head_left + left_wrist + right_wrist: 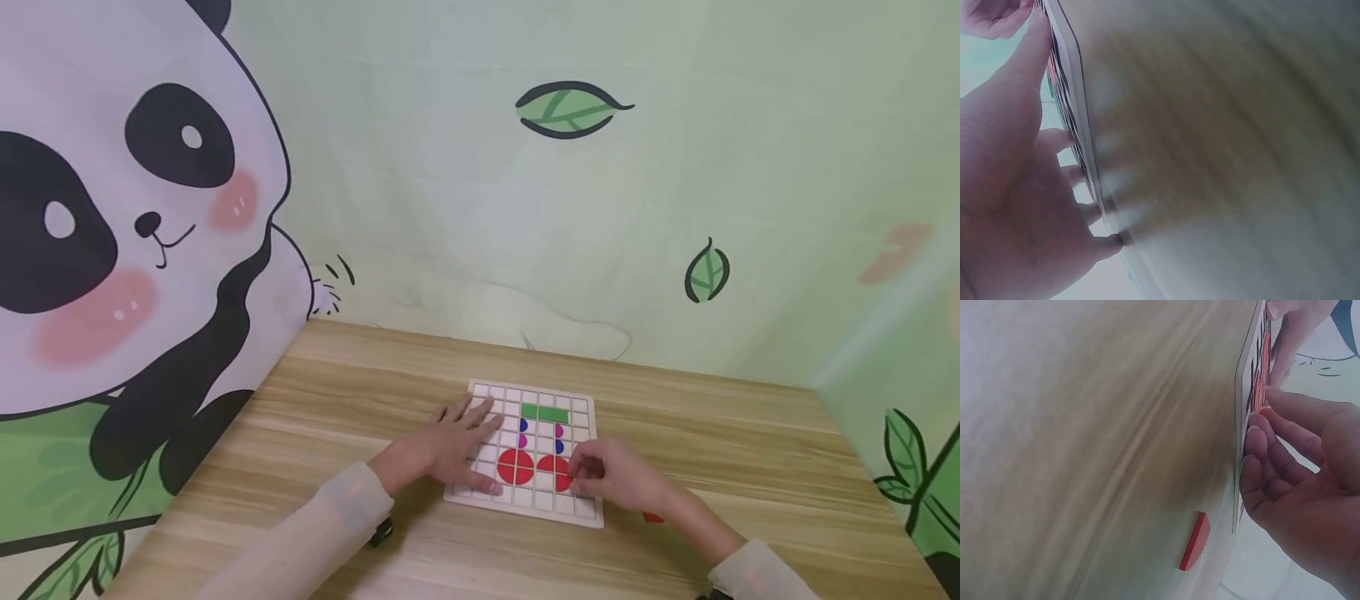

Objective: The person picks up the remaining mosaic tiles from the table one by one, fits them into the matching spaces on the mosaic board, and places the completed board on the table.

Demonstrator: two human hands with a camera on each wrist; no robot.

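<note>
A white gridded board [528,497] lies on the table. My left hand [459,448] rests spread over its left side, fingertips and thumb touching the surface. At the board's right edge, my right hand [621,477] has curled fingers, with thumb and index finger pinching a red quarter-circle piece at the right red circle [551,463]; the fingers partly hide it. That circle's lower-left cell shows white. A whole red circle [515,467] lies to its left. Farther up are green pieces [545,412] in a bar, plus small blue and magenta half-circles [522,440].
A loose red piece [1196,542] with a curved edge lies on the wooden table [360,375], right of the board and partly under the right forearm in the head view. Behind the table hangs a pale green backdrop [450,167] with a panda and leaves.
</note>
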